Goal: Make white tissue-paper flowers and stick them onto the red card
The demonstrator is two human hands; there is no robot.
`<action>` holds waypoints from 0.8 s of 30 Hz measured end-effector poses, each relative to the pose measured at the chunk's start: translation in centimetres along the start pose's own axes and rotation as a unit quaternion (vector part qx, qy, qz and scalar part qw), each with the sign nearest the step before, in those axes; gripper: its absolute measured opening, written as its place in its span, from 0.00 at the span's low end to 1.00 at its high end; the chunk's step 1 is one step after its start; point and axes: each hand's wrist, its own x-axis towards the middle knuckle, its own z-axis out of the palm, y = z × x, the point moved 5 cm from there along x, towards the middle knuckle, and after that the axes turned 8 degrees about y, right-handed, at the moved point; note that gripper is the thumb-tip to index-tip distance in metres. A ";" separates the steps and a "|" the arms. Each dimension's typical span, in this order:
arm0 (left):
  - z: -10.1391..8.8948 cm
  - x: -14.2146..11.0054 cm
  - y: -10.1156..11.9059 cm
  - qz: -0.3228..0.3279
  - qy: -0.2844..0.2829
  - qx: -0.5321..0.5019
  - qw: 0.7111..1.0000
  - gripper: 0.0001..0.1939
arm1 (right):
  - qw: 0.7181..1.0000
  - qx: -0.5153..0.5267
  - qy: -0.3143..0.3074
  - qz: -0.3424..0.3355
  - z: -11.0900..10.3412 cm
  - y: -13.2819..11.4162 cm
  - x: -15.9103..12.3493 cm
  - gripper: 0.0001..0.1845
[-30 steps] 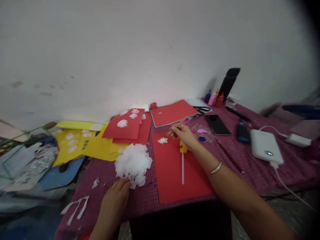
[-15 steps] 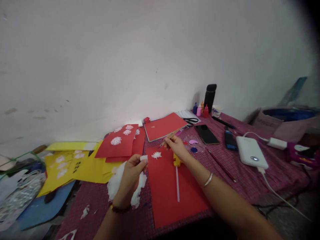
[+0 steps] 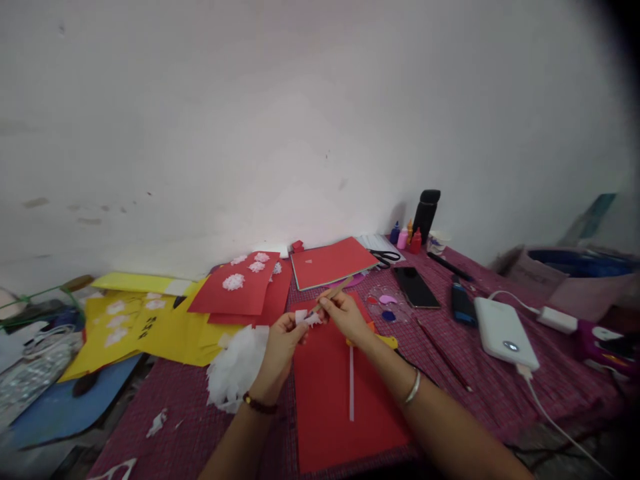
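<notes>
My left hand (image 3: pixel 281 341) pinches a small white piece of thin paper (image 3: pixel 301 316) over the upper left of a red sheet (image 3: pixel 330 427). In my right hand (image 3: pixel 349 319) is a slim wooden paintbrush (image 3: pixel 341 287), its tip meeting the white piece. Just behind the fingers, a white paper flower (image 3: pixel 314 320) on the red sheet is partly hidden. Under my right forearm lies a yellow glue gun (image 3: pixel 387 341) with a long white glue stick (image 3: pixel 351 393) pointing toward me. Left of the red sheet sits a heap of white paper pieces (image 3: pixel 235 370).
Red sheets with white flowers (image 3: pixel 233 283) and yellow sheets (image 3: pixel 180 333) lie left. Rightward are a paint palette (image 3: pixel 400 308), phone (image 3: pixel 416 288), dark red brush (image 3: pixel 443 353) and white power bank (image 3: pixel 505 333) with cables. Scissors (image 3: pixel 385 257), small paint bottles (image 3: pixel 403 238) and a black bottle (image 3: pixel 426 215) stand behind.
Both hands have come together: the brush tip has moved left and down onto the white paper piece. My left hand has shifted slightly right, and the view has tilted up a little.
</notes>
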 end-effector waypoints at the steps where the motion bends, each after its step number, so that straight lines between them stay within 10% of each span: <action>1: 0.1 0.0 0.0 0.004 -0.004 0.004 1.000 0.10 | 1.000 -0.002 -0.003 0.000 0.0 0.1 0.0 0.12; 16: 0.0 -0.8 0.9 0.009 -0.061 -0.052 0.997 0.15 | 0.999 0.013 0.040 0.014 -0.5 0.0 0.1 0.12; 24: -0.6 -0.3 0.6 0.047 0.010 -0.018 0.999 0.07 | 0.999 0.020 0.020 0.022 0.3 -0.2 -0.4 0.10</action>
